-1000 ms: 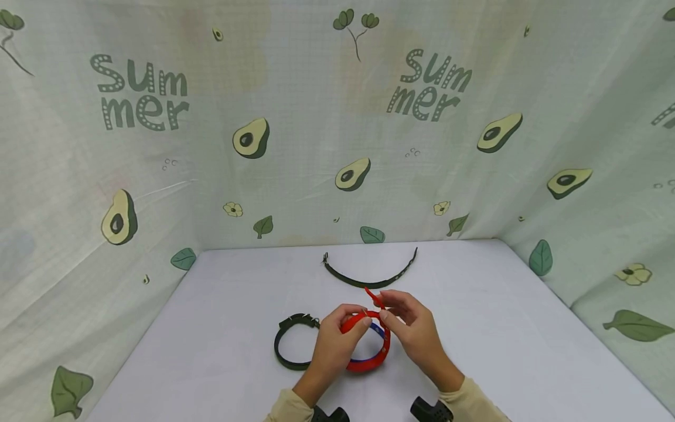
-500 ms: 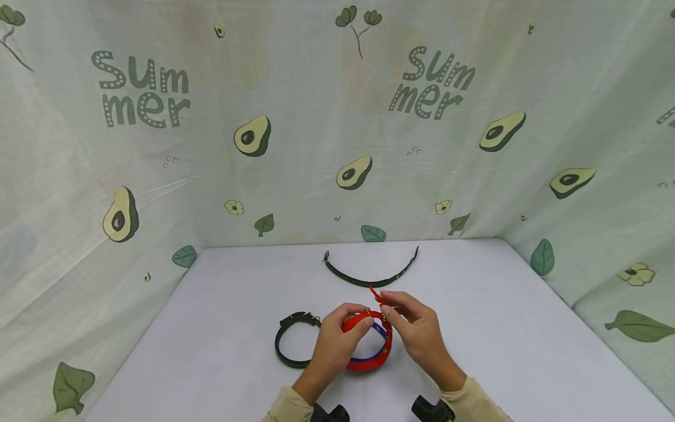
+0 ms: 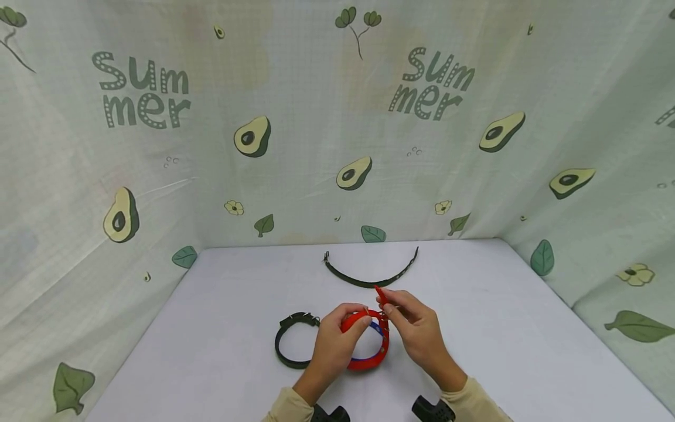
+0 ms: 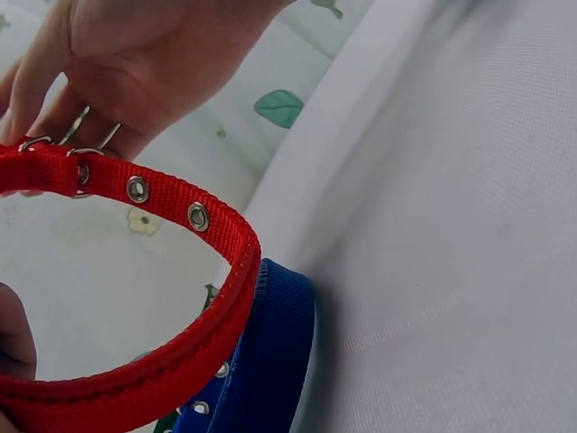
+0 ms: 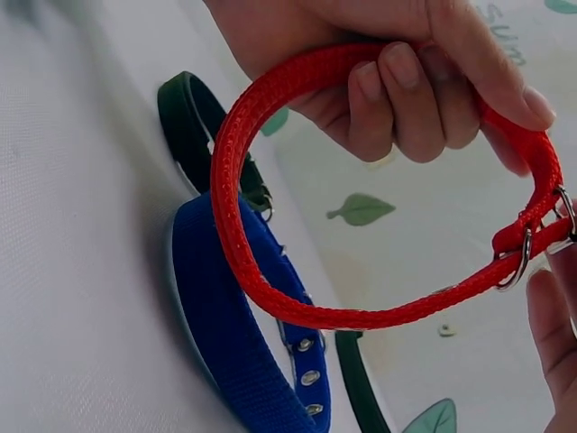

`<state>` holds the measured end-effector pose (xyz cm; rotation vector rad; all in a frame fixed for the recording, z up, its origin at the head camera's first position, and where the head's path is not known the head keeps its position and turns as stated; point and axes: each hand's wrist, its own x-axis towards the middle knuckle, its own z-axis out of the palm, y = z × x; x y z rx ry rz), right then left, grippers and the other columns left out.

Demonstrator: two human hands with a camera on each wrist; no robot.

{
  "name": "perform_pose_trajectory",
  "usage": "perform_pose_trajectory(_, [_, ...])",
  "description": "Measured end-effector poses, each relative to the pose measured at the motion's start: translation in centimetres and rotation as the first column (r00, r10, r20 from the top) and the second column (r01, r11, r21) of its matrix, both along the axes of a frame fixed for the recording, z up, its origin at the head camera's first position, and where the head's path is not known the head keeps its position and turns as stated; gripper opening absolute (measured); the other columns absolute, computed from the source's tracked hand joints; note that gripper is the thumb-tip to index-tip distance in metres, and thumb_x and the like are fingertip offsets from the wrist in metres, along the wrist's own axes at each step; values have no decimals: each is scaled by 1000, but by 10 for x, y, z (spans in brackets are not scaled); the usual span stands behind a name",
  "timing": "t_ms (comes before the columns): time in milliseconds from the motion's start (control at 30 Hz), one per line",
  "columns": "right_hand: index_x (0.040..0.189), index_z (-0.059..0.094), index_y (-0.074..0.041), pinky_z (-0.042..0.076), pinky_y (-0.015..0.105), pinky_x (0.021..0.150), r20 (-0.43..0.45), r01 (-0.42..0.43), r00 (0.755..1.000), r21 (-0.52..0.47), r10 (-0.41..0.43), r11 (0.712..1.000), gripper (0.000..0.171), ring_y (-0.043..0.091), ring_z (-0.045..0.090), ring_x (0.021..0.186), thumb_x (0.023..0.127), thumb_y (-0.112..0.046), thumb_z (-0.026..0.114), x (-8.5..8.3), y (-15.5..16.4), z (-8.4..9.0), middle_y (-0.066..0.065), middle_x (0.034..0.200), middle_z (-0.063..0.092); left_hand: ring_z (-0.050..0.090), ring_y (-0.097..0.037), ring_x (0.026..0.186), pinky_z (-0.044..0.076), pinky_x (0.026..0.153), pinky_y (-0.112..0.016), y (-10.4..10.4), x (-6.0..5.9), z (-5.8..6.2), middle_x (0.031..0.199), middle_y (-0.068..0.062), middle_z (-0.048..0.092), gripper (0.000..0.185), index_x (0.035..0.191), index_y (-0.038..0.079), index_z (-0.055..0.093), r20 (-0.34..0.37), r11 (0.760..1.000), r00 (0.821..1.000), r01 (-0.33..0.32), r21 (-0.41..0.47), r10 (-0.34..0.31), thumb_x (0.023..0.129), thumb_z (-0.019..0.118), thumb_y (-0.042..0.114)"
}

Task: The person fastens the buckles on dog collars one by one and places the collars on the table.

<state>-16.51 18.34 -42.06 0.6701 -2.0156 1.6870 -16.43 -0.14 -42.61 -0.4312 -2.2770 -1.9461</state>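
Observation:
A red collar (image 3: 369, 364), buckled into a loop, is up between the two hands; its metal eyelets show in the left wrist view. My left hand (image 3: 336, 337) grips the band, fingers curled round it, as the right wrist view shows. With thumb and fingers my right hand (image 3: 416, 328) pinches the strap end beside the buckle and rings (image 5: 518, 257). The strap tip sticks up past those fingers. Just under the red loop stands a blue collar (image 5: 216, 325) with eyelets, partly hidden by it in the head view.
A dark green collar (image 3: 285, 358), closed in a loop, lies left of the left hand. Farther back, another dark collar (image 3: 364, 283) lies unfastened in a curve. The white table (image 3: 221, 305) ends at a printed curtain (image 3: 295, 193) behind and at the sides.
The red strap end has shifted slightly right and turned more upright in my right fingers. The left hand keeps its grip. The other collars have not moved.

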Motion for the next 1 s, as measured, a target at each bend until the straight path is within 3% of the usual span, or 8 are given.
perform_pose_trajectory(333, [119,70,-3,56,27,83,-52,5,999,26,-4,1000,29,25,66,96,95,10,59,2,-4,3,10,111,67,65,-15,89,57,74,-25,-1,4,-1,105,1,70,28,117,11,69,-110,1000,994,-27,-1,27,94,73,27])
perform_pose_trajectory(600, [110,71,1,57,27,79,-95,48,995,80,-40,996,26,27,67,88,94,16,57,15,-12,23,12,104,65,66,-16,94,57,76,-26,0,5,-2,109,0,70,29,119,10,67,-154,999,987,-42,-3,41,94,73,25])
perform_pose_trajectory(1000, [113,74,-5,58,29,79,-129,29,991,85,-18,996,31,21,67,93,94,13,58,-2,-1,-4,10,113,65,69,-15,92,57,75,-26,2,4,-1,110,-2,72,28,117,10,68,-208,1000,978,-25,16,28,94,73,25])
